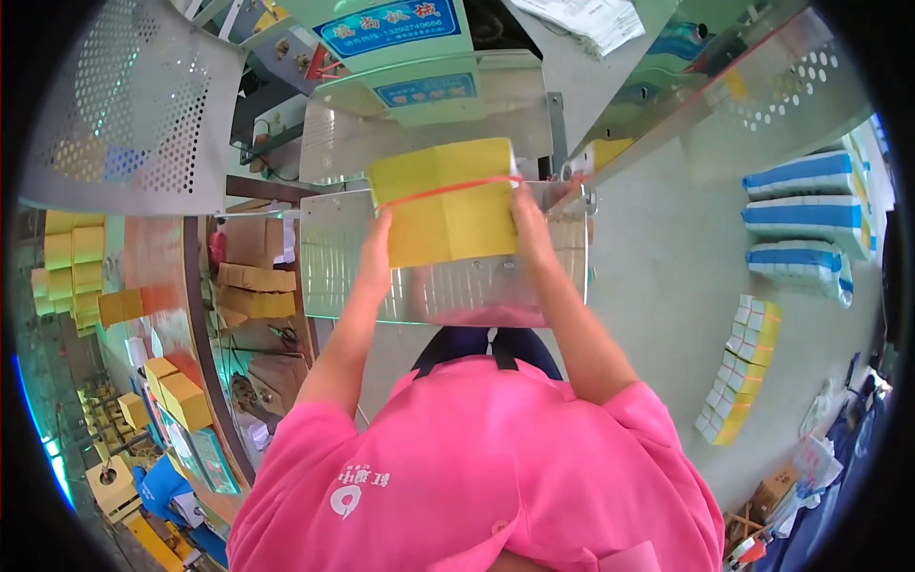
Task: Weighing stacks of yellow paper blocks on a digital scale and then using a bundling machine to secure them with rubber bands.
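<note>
A bundle of yellow paper (446, 229) with a fold line down its middle is held up in front of me, wrapped by a narrow red band (448, 194). Gripping its left edge is my left hand (377, 250), its fingers mostly hidden by the bundle. My right hand (530, 227) clasps the opposite edge, fingers likewise out of sight. White shows along the bundle's upper right side. Beneath it lies the shiny metal table (334, 276) of a machine, and a clear panel (334, 114) stands just beyond.
On the left, a wooden bench (164, 257) carries yellow blocks (184, 398). More yellow stacks (74, 257) stand past it. A perforated metal guard (143, 114) is at the upper left. Rightward on the floor are a row of banded bundles (739, 370) and blue-and-white packs (805, 224).
</note>
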`<state>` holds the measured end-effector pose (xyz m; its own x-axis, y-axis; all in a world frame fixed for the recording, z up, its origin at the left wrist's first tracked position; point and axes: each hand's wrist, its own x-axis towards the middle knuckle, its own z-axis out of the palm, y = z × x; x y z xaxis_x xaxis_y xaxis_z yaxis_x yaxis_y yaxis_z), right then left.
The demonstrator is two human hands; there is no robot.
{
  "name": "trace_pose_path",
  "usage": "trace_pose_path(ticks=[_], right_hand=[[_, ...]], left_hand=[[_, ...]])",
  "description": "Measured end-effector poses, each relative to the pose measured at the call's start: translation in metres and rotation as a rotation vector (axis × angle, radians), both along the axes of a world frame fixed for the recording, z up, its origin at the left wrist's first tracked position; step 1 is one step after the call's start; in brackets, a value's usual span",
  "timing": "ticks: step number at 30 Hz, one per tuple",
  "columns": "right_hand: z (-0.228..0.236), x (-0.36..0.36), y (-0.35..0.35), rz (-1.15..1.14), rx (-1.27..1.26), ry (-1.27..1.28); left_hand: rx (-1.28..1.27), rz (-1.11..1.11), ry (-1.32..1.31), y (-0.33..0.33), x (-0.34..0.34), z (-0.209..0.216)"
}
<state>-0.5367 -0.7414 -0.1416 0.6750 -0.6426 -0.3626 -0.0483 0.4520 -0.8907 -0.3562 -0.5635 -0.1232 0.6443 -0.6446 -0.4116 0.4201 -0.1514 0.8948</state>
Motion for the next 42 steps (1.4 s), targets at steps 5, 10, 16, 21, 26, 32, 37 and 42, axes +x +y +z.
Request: trace_pose_path(ticks=[5, 10, 16, 21, 26, 32, 37, 42], right_hand=[[0.011, 0.006, 0.036, -0.176, -0.299, -0.032], [0.0, -0.019, 0.041, -0.236, -0.256, 0.345], [0.017, -0.032, 0.036, -0.259, -0.438, 0.299], [0.03, -0.029, 0.032, -0.116, -0.858, 0.325], [0.036, -0.028, 0.013, 0.068, -1.135, 0.389], [0.033, -0.027, 0.022, -0.01, -1.036, 0.279], [0.048, -0.028, 0.045, -0.043, -1.037, 0.208], [0.055, -0.043, 0.056, 0.065, -1.056, 0.275]], left_hand=[[0.365, -0.071, -0.407, 0.032, 0.005, 0.025], [0.558, -0.209, -0.588, 0.057, 0.022, 0.028], [0.055, -0.078, -0.286, 0.051, 0.024, 0.037], [0.033, -0.208, -0.186, 0.054, 0.032, 0.034], [0.04, -0.243, -0.185, 0.054, 0.034, 0.034], [0.052, -0.244, -0.257, 0.058, 0.031, 0.036], [0.137, -0.25, -0.34, 0.075, 0.033, 0.031], [0.08, -0.307, -0.287, 0.089, 0.031, 0.029]])
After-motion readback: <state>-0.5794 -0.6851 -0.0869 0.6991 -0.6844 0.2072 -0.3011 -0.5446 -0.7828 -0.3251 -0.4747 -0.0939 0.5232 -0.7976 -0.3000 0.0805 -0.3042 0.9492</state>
